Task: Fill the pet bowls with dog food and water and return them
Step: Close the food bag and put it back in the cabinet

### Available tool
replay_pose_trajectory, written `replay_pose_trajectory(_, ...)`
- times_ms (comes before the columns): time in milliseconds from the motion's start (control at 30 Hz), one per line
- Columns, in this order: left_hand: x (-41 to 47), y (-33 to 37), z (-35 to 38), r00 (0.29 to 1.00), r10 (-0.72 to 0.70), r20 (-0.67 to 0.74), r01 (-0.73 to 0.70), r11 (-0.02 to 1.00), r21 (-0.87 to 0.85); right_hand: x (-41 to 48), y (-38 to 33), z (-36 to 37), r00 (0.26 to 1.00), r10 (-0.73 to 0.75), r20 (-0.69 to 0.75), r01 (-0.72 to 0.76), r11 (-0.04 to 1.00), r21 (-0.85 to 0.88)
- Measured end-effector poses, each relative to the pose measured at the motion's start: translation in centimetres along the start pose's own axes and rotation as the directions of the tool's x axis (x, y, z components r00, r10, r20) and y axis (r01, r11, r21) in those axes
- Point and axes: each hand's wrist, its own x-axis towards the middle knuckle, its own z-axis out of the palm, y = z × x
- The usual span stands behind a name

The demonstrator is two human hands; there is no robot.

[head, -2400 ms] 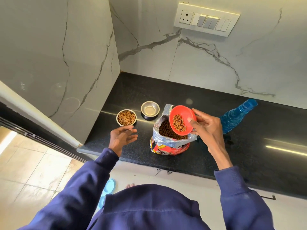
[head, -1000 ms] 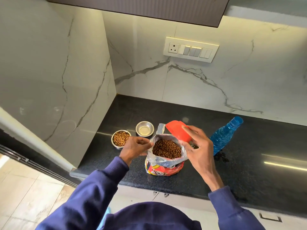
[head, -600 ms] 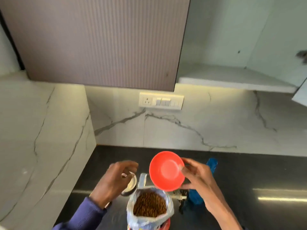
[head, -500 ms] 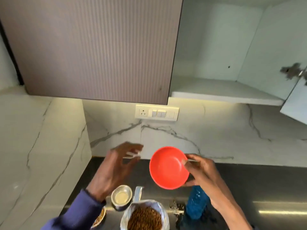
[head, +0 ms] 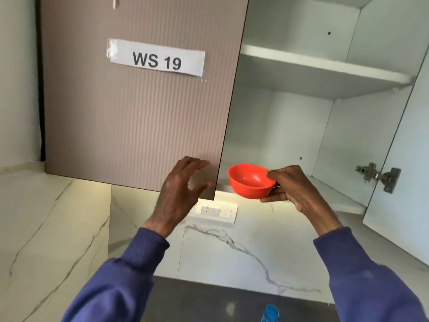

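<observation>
— Where is the red bowl (head: 249, 181)?

— In the air at the mouth of the open cabinet, level with the front edge of its bottom shelf (head: 336, 198). It sits almost upright and looks empty.

— What has it?

— The right hand (head: 292, 189), at the bowl's three o'clock. The thumb lies on the rim and the fingers curl under the base.

— And the other of the two hands?

— The left hand (head: 178, 196) is at the bowl's nine o'clock, fingers spread and loose, holding nothing. It is in front of the lower corner of the closed ribbed door (head: 139, 112); whether it touches the door I cannot tell.

— Anything on that door?

— A taped paper label (head: 156, 60) reading "WS 19", at about eleven o'clock from the bowl.

— Further out?

— An upper shelf (head: 313, 68) at one o'clock, and the swung-open door with its metal hinge (head: 377, 175) at three. A white switch plate (head: 216, 211) is on the marble wall at seven o'clock, just beneath the bowl. At six, far below, lie the dark worktop (head: 209, 298) and the blue bottle top (head: 269, 313).
</observation>
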Motion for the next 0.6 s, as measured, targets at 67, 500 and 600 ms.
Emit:
replay_pose_trajectory(67,0.7,0.0,0.6,1.0,-0.013,0.019,0.013,1.0,0.017,2.9,-0.5,-0.4,0.998,0.024,-0.05,-0.024,1.0,-0.004)
replay_pose_trajectory(500,3.9,0.9,2.2,1.0,-0.002,0.014,-0.001,0.987,0.161,14.2,-0.7,2.6,0.988,0.148,0.052,-0.148,0.989,-0.008)
replay_pose_trajectory(600,3.7,0.6,1.6,0.999,0.046,0.015,-0.048,0.982,0.183,13.7,-0.6,2.9,0.991,0.128,0.049,-0.13,0.991,0.03)
